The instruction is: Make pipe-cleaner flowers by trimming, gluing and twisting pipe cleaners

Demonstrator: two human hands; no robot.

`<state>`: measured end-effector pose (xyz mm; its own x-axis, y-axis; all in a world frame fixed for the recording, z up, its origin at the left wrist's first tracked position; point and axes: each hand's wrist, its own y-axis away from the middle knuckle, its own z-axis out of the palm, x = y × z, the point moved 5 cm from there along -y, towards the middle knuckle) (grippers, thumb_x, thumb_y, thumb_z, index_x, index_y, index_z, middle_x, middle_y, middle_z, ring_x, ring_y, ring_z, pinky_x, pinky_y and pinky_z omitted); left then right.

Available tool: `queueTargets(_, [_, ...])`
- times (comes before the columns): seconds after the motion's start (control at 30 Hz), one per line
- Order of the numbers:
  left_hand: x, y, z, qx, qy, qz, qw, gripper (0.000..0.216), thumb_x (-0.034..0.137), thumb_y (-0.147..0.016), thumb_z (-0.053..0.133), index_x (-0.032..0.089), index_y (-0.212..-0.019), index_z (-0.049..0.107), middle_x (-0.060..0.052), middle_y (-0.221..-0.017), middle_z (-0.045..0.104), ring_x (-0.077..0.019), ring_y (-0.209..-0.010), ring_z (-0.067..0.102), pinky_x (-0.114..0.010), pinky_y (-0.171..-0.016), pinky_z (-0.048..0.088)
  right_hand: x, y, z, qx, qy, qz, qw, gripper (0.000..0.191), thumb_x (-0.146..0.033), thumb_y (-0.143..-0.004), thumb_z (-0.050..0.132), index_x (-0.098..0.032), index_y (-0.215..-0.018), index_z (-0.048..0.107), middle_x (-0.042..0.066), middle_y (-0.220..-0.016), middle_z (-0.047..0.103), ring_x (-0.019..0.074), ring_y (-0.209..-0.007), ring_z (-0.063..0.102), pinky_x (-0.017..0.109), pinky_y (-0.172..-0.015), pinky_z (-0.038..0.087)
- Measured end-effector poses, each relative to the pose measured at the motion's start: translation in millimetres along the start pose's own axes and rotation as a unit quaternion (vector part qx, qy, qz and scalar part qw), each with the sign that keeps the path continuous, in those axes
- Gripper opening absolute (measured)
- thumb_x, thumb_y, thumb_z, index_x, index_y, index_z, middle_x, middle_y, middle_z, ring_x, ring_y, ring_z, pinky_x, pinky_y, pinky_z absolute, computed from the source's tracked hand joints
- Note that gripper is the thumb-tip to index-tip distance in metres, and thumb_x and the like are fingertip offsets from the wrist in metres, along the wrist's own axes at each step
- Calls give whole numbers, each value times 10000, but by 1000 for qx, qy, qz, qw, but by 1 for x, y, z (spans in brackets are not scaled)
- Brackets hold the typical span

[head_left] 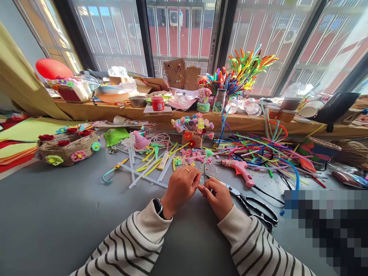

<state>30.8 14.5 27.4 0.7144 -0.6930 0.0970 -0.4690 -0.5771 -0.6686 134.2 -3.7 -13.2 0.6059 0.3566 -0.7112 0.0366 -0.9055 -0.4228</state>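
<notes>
Between my hands stands a small green pipe-cleaner flower (208,152) on a thin dark stem (204,172). My right hand (217,196) pinches the lower stem between thumb and fingers. My left hand (181,188), wearing a ring and a watch, is closed close beside it; a pale green strand runs from below the flower head toward its fingertips, which mostly hide what they grip. Large black-handled scissors (253,205) lie by my right hand. Past them rests a pink glue gun (240,171). Clear glue sticks (143,176) and yellow strips lie ahead of my left hand.
A woven basket with flowers (67,149) sits at left. Ahead are a small flower basket (192,140), pink scraps (194,156) and tangled pipe cleaners (258,147). Jars and craft supplies crowd the ledge (126,114) under the window. A blurred patch covers the lower right.
</notes>
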Motion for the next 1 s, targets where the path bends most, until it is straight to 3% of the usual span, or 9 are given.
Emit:
queueTargets(0.4, [-6,-1,9,-48,-73,4,996,155,179,-763,342,167,-679,472,-21,-639,524,-131,-608,477,-257,-558,321,-2,8,-6,18,27,25,999,356,-352,-723,437,-169,-418,425,-12,-446,444,85,-418,385,216,-437,318])
queueTargets(0.53, [-1,-2,16,-89,-140,74,983,136,113,-737,353,164,-669,459,-43,-642,519,-160,-603,476,-281,-529,300,-30,18,-9,18,-61,-79,995,258,-298,-707,458,-184,-479,414,51,-706,572,140,-652,497,260,-607,387])
queueTargets(0.67, [17,3,29,-144,-155,177,961,150,70,-716,357,164,-645,449,-33,-591,520,-161,-539,468,-277,-465,260,-61,36,9,-84,-138,-136,978,190,-299,-666,515,-189,-527,446,65,-1038,527,159,-802,513,267,-697,391])
queueTargets(0.8, [27,8,35,-164,-161,210,950,134,64,-713,362,159,-665,443,-37,-619,535,-163,-545,473,-284,-476,259,-76,50,29,-158,-190,-143,958,202,-298,-643,542,-184,-511,440,69,-1134,466,165,-913,506,224,-701,402])
queueTargets(1.0, [26,8,35,-167,-159,197,953,134,64,-718,354,161,-662,427,-35,-628,534,-165,-559,475,-284,-481,254,-72,49,31,-143,-191,-99,966,189,-281,-640,541,-185,-508,446,84,-1128,469,181,-954,492,233,-704,408])
